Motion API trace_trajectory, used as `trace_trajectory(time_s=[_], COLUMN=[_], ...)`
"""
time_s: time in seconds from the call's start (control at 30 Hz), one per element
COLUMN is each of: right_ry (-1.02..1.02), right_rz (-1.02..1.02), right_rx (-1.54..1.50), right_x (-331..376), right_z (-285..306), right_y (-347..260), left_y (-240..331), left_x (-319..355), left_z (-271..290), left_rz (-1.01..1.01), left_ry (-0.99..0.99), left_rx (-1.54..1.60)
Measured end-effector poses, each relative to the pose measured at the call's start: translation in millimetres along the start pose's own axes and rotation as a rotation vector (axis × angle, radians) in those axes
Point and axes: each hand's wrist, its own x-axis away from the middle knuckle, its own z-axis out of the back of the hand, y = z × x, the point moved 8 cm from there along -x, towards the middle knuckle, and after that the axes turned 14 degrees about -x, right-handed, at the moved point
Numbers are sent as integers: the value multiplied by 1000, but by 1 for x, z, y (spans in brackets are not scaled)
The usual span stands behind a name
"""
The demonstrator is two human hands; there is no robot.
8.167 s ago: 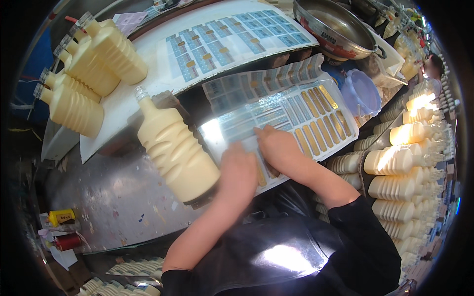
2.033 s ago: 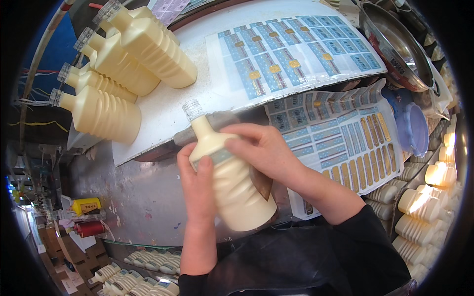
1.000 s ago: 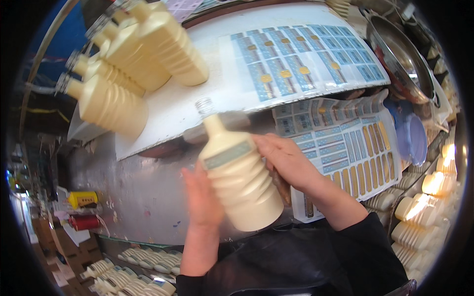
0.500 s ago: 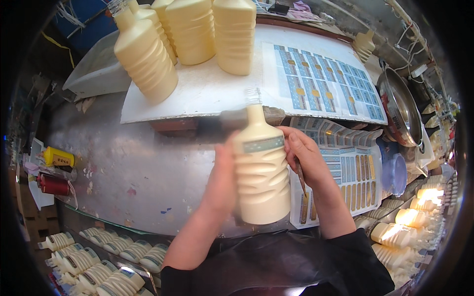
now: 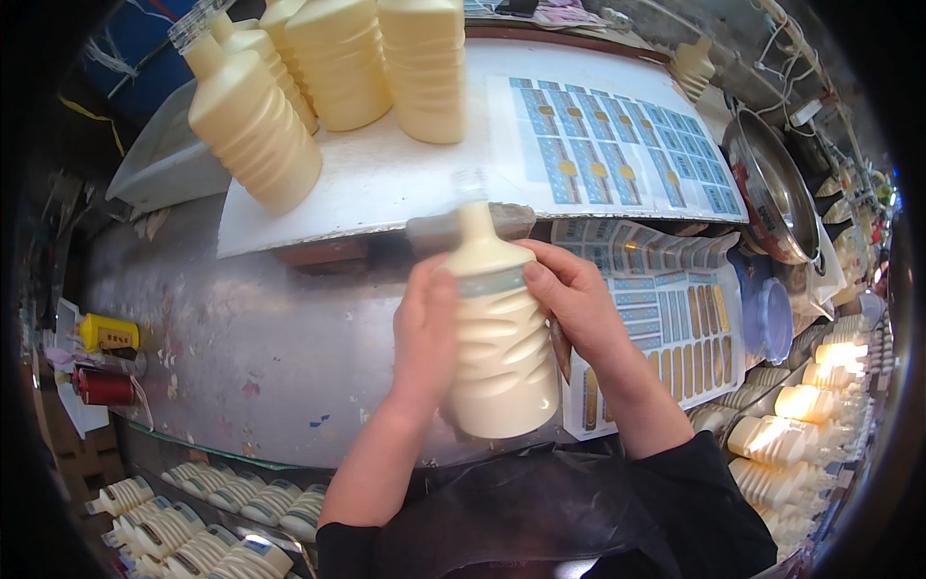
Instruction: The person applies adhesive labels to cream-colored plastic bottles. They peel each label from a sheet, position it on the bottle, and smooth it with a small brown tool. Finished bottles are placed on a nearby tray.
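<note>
A cream-coloured, ribbed bottle [image 5: 506, 367] with a clear threaded neck stands upright between my hands. My left hand [image 5: 424, 328] presses along its left side, slightly blurred, its thumb on the shoulder. On the other side my right hand [image 5: 579, 299] grips the shoulder, thumb at the end of a patterned blue-grey label band [image 5: 494, 281]. A slim, pointed brown tool [image 5: 561, 349] is also tucked in the right hand, tip downward; its kind is unclear. Sheets of blue and gold labels [image 5: 675, 333] lie to the right of the bottle.
Several unlabelled cream bottles [image 5: 256, 130] stand on a raised white board [image 5: 367, 183], which also carries a label sheet [image 5: 598, 145]. A metal pan [image 5: 776, 183] leans at right. Yellow [image 5: 108, 332] and red [image 5: 104, 386] containers sit at left. Racked bottles [image 5: 198, 550] flank me.
My thumbs have come onto the bottle's shoulder at the label band, the left hand shifting up. The whole scene has slid slightly left in view.
</note>
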Motion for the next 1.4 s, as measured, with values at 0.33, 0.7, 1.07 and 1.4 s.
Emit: trace_trajectory(time_s=[0.33,0.7,1.07,1.4], right_ry=[14,50,40,202], right_rz=[6,-45,517,483], right_rx=[-41,65,540,534], right_x=[-1,-4,-4,-19], right_z=[-1,17,-80,10], right_y=[-2,-3,-79,-52], left_y=[-2,-5,3,-6], left_x=[-1,-1,5,7], left_z=[-8,-9,-5,-4], left_rz=[46,68,46,85], left_ry=[-38,-63,3,-21], left_rx=[172,211,69,191])
